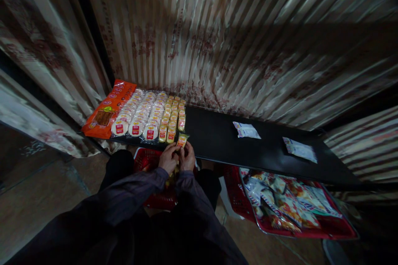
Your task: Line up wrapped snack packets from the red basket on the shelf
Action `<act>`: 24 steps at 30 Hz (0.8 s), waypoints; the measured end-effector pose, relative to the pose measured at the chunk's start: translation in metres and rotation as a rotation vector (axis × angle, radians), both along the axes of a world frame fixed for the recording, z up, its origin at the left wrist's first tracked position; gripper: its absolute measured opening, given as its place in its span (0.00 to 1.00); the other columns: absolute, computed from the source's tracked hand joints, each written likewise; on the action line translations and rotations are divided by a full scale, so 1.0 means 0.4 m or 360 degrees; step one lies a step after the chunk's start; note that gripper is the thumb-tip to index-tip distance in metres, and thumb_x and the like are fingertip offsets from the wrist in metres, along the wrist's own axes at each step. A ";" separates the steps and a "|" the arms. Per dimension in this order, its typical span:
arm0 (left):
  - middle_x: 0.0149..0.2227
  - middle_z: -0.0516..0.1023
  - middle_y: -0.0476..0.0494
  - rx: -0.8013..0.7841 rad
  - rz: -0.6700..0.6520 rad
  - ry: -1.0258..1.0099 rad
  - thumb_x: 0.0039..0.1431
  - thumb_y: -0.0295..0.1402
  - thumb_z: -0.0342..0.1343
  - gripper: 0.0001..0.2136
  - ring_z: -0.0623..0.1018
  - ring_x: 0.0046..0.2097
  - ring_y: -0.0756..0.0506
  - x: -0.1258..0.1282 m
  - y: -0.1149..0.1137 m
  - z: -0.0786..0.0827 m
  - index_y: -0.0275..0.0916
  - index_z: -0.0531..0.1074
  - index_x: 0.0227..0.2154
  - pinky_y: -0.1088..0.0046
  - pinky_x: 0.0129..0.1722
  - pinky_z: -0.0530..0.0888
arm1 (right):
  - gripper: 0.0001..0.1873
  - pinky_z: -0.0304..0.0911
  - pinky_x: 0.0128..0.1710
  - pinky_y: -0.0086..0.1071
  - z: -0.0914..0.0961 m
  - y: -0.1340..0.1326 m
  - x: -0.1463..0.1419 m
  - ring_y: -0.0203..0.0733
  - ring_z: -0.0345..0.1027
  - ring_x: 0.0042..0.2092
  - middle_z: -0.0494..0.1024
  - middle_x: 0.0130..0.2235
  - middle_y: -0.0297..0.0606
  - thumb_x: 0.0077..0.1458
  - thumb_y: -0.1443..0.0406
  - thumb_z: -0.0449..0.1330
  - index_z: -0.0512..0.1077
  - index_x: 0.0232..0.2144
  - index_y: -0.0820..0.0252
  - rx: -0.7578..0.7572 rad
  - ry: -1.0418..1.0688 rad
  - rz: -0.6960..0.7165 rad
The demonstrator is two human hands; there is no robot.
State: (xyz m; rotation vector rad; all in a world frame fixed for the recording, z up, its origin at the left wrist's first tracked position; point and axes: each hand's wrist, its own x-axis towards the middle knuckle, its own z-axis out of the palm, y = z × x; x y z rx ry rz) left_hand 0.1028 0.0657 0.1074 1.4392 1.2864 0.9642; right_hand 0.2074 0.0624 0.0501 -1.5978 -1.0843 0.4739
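Note:
Both my left hand [169, 158] and my right hand [188, 157] are closed on one small yellow snack packet [182, 140], above the front edge of the black shelf [211, 132]. Just beyond my fingers stand rows of similar yellow packets [171, 122]. To their left are rows of round white wrapped snacks [136, 128] with red labels. An orange snack bag [107, 112] lies at the shelf's left end. Under my hands is a red basket [160, 201], partly hidden by my forearms, with some yellow packets inside.
Two white-and-blue packets, one [247, 130] nearer and one [300, 150] farther right, lie on the shelf. A second red basket [264, 230], filled with snack bags, sits below the shelf's right half. A striped curtain [199, 41] hangs behind the shelf.

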 end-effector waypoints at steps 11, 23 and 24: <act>0.59 0.65 0.36 0.0021 -0.0157 0.0071 0.52 0.21 0.48 0.21 0.64 0.62 0.43 0.059 0.032 0.009 0.35 0.71 0.49 0.64 0.66 0.57 | 0.24 0.65 0.50 0.41 -0.010 0.084 0.055 0.46 0.71 0.47 0.76 0.47 0.47 0.54 0.57 0.52 0.68 0.51 0.61 -0.0047 -0.0057 -0.0069; 0.64 0.59 0.42 0.0049 -0.0223 0.0049 0.61 0.32 0.45 0.21 0.52 0.68 0.43 0.096 0.056 -0.001 0.36 0.66 0.57 0.62 0.68 0.47 | 0.22 0.64 0.51 0.39 -0.029 0.152 0.092 0.44 0.70 0.48 0.77 0.47 0.43 0.52 0.61 0.52 0.69 0.49 0.60 -0.0054 0.0017 0.0055; 0.64 0.60 0.41 0.0071 -0.0240 0.0068 0.61 0.32 0.44 0.22 0.52 0.68 0.43 0.097 0.059 -0.001 0.35 0.66 0.57 0.62 0.68 0.47 | 0.22 0.64 0.51 0.39 -0.029 0.158 0.092 0.44 0.70 0.48 0.77 0.47 0.43 0.52 0.61 0.52 0.69 0.50 0.61 -0.0055 0.0017 0.0062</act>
